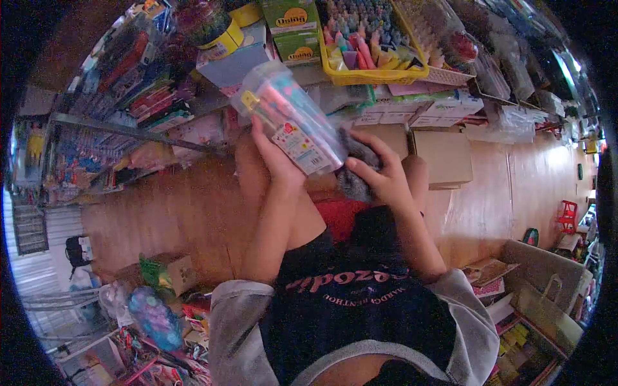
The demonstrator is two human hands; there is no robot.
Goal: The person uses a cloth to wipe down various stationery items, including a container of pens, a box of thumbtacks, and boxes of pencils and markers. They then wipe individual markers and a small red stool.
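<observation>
My left hand (281, 149) is wrapped round a clear plastic jar (297, 122), which is tilted with its lid end up and to the left. Pink and teal stick-like items show through the wall, and a printed label with a barcode faces me. What exactly the items are, I cannot make out. A crumpled dark grey cloth (358, 175) is gripped in my right hand (386, 172), fingers and thumb closed on it. The cloth touches the jar's lower right end. Both hands are above my lap, in front of the shelf.
Ahead, a yellow basket (380, 76) of pens or markers sits on the shelf near green boxes (296, 46). Below it stands a cardboard box (441, 158). Packed shelves (129, 128) line the left. Open cartons (537, 276) lie at lower right, and bagged goods (154, 318) at lower left.
</observation>
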